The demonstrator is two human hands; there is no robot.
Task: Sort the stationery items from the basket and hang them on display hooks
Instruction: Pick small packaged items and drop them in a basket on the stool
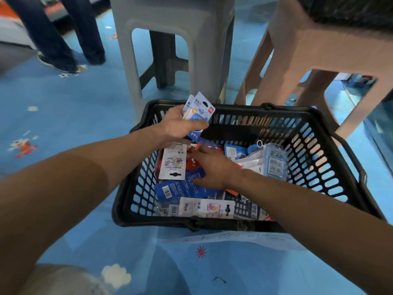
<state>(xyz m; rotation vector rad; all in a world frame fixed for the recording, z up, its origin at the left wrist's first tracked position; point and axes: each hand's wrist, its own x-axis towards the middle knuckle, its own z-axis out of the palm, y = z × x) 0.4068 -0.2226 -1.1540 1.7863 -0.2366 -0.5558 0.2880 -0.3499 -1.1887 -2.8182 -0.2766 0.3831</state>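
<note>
My left hand (180, 127) grips blue carded packs (201, 110), two I think, with fingers curled round them, above the far-left rim of the black basket (287, 109). My right hand (212, 168) is inside the basket, fingers flat and spread on loose packets. Its thumb is on a blue packet (178, 189), beside a white packet (173, 163). A grey stool (170, 15) and a pink stool (308, 43) stand behind.
</note>
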